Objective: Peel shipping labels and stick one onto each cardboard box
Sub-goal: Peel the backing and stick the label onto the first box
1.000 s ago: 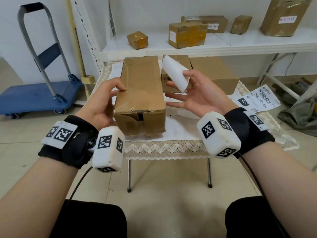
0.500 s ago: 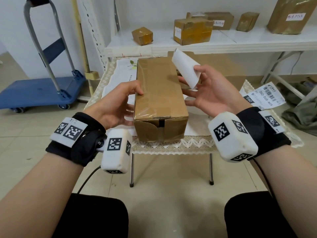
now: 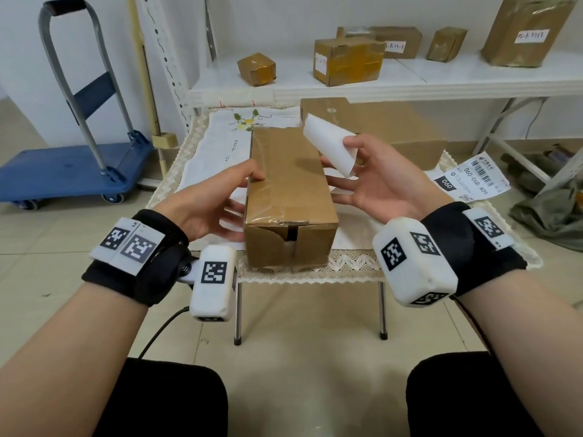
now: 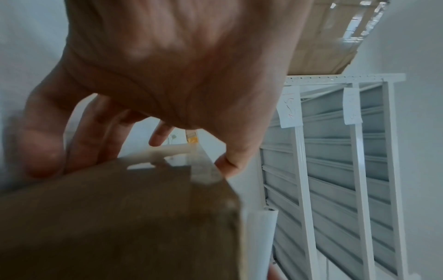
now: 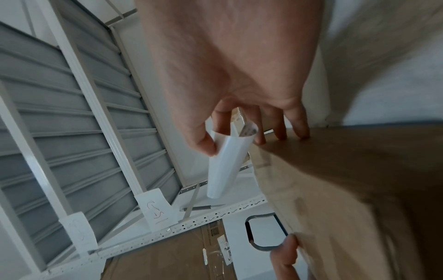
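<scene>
A long cardboard box lies lengthwise on the small table, its near end at the front edge. My left hand grips its left side, thumb on the top edge and fingers down the side; the left wrist view shows the same hold of that hand on the box. My right hand pinches a curled white label above the box's right top edge, its lower fingers touching the box's right side. In the right wrist view, thumb and forefinger of the right hand hold the label beside the box.
A larger box stands behind on the table. Printed label sheets lie at its right edge. A white shelf behind carries several taped boxes. A blue trolley stands on the floor at the left.
The box has slid toward me to the table's front edge, with my left hand on its side. My right hand has stayed beside it, still holding the label.
</scene>
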### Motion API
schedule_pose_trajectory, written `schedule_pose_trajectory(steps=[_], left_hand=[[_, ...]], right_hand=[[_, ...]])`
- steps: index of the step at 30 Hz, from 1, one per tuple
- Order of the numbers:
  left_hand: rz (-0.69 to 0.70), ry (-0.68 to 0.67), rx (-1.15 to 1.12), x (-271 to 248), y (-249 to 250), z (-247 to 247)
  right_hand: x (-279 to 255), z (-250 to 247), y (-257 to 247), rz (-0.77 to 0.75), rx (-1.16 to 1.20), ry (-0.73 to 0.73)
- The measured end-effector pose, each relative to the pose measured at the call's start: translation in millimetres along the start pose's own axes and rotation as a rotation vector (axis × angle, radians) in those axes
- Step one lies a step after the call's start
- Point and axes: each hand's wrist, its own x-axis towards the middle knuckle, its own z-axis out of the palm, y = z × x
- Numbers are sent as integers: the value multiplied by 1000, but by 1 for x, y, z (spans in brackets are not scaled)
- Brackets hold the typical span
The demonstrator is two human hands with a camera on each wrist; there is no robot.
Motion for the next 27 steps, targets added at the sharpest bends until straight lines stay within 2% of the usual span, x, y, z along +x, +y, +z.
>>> schedule_pose_trajectory(steps=[6, 11, 14, 19, 27], left_hand=[[41, 52, 136, -3, 3, -12], [257, 282, 48, 1, 24, -31], [341, 250, -43, -1, 34, -34], [436, 146, -126, 4, 40, -20], [449, 106, -205, 11, 38, -6]], right_hand=[[-2, 3, -5, -136, 46, -50], [3, 18, -12, -242, 17, -139], [9, 30, -13, -296, -106, -144], [19, 40, -6, -303, -345, -148], [20, 36, -5, -287, -526, -158]])
